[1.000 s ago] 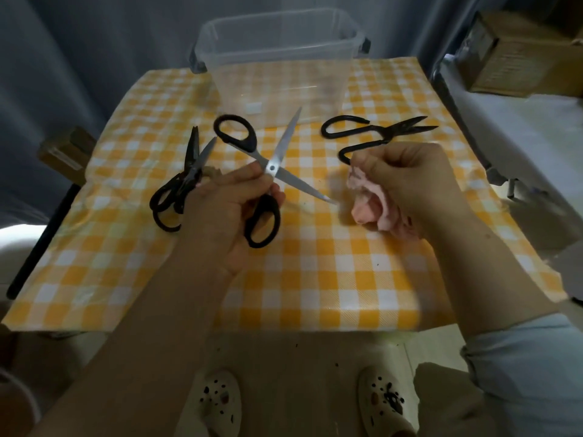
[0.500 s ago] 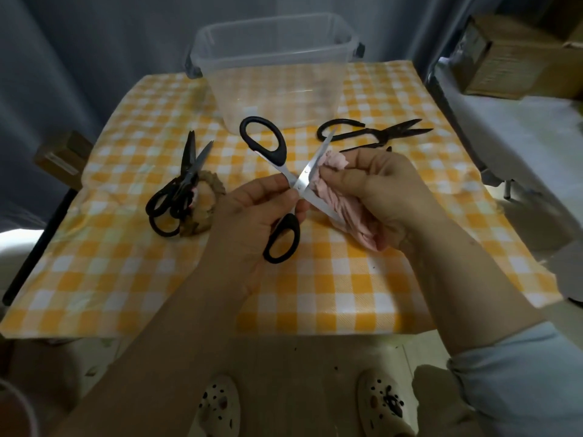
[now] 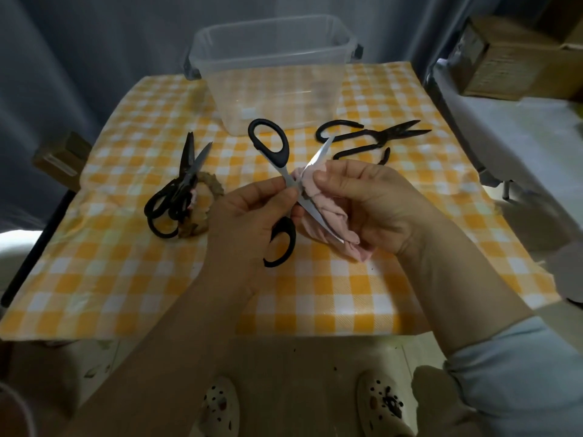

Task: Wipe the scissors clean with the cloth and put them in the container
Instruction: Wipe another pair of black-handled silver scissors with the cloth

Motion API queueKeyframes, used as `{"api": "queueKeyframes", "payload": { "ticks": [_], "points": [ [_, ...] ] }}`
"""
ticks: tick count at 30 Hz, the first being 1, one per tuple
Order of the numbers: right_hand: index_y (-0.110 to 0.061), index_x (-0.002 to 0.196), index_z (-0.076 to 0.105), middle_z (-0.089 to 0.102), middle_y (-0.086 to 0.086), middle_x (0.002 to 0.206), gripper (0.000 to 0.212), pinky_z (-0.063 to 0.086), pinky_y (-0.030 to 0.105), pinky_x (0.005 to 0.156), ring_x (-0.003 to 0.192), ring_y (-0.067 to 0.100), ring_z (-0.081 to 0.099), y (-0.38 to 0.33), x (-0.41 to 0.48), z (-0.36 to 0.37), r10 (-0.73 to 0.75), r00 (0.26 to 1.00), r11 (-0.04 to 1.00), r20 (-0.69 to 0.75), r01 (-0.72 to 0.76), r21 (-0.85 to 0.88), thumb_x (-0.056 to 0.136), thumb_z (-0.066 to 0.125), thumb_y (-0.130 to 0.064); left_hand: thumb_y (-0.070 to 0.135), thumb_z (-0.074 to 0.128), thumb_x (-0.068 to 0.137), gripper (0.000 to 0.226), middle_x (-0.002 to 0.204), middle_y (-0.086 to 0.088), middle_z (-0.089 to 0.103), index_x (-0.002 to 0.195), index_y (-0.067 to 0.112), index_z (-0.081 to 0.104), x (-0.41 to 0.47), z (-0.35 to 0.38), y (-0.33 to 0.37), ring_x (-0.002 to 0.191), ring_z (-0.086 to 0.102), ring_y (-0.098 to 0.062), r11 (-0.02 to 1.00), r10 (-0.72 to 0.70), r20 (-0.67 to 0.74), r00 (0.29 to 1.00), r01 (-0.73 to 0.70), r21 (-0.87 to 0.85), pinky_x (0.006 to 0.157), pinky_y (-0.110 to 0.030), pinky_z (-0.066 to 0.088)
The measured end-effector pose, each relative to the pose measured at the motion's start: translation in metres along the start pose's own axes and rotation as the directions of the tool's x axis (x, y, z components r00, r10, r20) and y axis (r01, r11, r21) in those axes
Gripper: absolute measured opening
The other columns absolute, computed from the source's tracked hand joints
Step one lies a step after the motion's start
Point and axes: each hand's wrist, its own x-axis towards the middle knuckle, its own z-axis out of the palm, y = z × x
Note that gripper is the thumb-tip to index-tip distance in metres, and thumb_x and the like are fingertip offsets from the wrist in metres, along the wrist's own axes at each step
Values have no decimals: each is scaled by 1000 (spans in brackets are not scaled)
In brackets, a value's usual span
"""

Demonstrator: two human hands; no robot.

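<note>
Scissors (image 3: pixel 283 159) with black loop handles and steel blades are held above the middle of a table. The person's left hand (image 3: pixel 249 222) pinches them at the pivot between thumb and fingertips, grasping them there rather than by the loops. One loop stands up toward the far side and the other hangs below the palm. The blades are spread wide into an X, a hold that appears meant to bare each inner face for wiping.

The right hand (image 3: pixel 372 203) is clenched round a bunched pink cloth (image 3: pixel 310 187), thumb on top, pressing it against the blades close to the pivot. The lower blade lies across the folds and pokes out toward the near right, while the upper blade points clear of the cloth toward the far side. Wiping looks to be under way, with the drop-off not yet begun.

Just behind the raised handle, the clear plastic container (image 3: pixel 277 99) sits at the table's far edge, open-topped and with nothing visible in it, within easy reach for the finished pair.

Two more pairs lie on the yellow-and-white checked table cover (image 3: pixel 347 294). Dark scissors (image 3: pixel 184 181) at left rest on a brownish ring-shaped object (image 3: pixel 217 189) that cannot be identified, and black shears (image 3: pixel 375 137) lie at right, near the container.
</note>
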Motion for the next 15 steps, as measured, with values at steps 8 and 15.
{"api": "queueKeyframes", "payload": {
  "ticks": [8,15],
  "points": [
    [10,102,60,68,15,68,38,57,30,55,58,20,67,6,0,3,-72,997,996,-6,72,-46,66,70,-1,6,68,81,16,71,6,73,84,22,69,-3,1,-3,68,69,-9,983,135,-9,991,-133,125,62,-18,53],
    [0,102,60,71,6,69,29,58,31,55,61,18,69,13,-2,14,-204,972,979,-120,200,-50,77,65,13,3,67,82,18,69,8,72,85,20,69,-4,0,-4,67,68,-6,976,155,13,988,-155,150,61,-14,51]
  ]
}}
